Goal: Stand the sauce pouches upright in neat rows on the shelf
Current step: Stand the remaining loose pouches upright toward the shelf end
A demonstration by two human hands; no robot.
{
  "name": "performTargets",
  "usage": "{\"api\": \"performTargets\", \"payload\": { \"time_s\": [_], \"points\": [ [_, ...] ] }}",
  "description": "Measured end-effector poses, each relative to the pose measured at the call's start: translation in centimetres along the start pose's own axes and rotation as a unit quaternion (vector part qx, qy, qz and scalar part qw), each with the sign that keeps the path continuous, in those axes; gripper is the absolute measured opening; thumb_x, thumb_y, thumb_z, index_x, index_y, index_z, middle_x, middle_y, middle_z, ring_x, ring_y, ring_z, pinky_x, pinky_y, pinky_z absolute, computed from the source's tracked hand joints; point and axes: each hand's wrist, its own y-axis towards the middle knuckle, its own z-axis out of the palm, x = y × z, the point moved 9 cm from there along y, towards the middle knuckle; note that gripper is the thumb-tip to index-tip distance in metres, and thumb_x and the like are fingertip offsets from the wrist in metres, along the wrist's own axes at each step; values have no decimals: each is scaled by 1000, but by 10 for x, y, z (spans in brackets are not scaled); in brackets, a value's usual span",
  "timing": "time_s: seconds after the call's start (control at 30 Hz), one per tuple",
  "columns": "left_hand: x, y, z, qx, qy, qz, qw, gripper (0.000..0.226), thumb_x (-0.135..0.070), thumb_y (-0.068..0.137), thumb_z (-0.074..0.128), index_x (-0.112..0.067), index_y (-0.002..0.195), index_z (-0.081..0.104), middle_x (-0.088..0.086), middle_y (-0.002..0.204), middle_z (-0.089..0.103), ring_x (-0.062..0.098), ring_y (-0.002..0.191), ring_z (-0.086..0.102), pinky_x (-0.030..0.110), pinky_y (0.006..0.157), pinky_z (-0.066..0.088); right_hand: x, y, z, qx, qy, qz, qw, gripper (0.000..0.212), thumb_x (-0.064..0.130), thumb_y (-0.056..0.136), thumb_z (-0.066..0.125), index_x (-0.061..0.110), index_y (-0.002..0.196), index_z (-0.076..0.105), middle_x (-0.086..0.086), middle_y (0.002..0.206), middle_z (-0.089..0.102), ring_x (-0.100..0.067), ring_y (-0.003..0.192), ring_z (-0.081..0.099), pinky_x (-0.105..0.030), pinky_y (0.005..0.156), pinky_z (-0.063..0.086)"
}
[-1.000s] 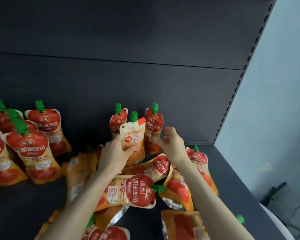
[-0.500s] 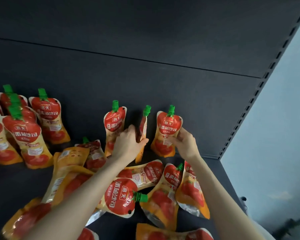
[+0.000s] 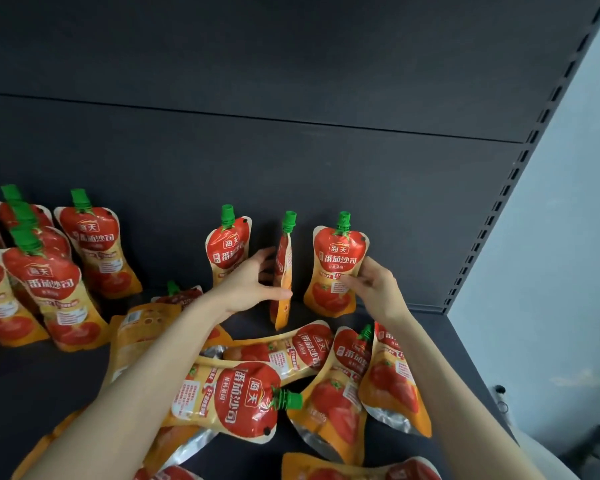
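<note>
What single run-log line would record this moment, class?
left hand: grips edge-on pouch | right hand: grips front-facing pouch | lying pouches: in front, not yet stood

Dim, even light from the right; dark shelf (image 3: 465, 344) underexposed, wide-angle bending at edges, slight softness.

Open above the green caps (image 3: 343, 220). Passable over bare shelf (image 3: 440, 337) right of the rightmost upright pouch (image 3: 336, 258), and through the gap between the left standing group (image 3: 56, 292) and the rear trio (image 3: 227, 247). Narrow either side of the edge-on pouch (image 3: 284, 265). Blocked in front by heaped lying pouches (image 3: 250, 400), behind by the back panel (image 3: 291, 161).
</note>
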Motion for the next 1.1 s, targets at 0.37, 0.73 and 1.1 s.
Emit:
{"api": "performTargets", "payload": {
  "time_s": [0.37, 0.73, 1.1],
  "points": [
    [-8, -4, 3, -164, 155, 13, 974, 93, -58, 55, 79, -10, 121, 34, 6, 120, 51, 23, 106, 57, 42, 76, 57, -11, -10, -2, 16, 32, 50, 998, 31, 21, 90, 60, 13, 119, 52, 2, 113, 63, -14, 104, 61, -31, 90, 52],
    [-16, -14, -8, -218, 220, 10, 951, 63, -52, 68, 74, -15, 116, 54, -1, 116, 65, 19, 102, 63, 39, 82, 54, 5, -19, -6, -20, -2, 24, 1000, 33, 12, 85, 66, 15, 116, 53, 7, 106, 60, -8, 94, 58, -10, 73, 45],
    [-11, -2, -1, -223, 128, 11, 966, 63, -33, 70, 79, -12, 122, 51, 5, 122, 62, 23, 114, 58, 46, 95, 49, 3, -18, -12, -46, -20, 40, 998, 46, 13, 85, 67, 13, 126, 46, -3, 123, 60, -20, 111, 58, -27, 87, 46]
  ]
}}
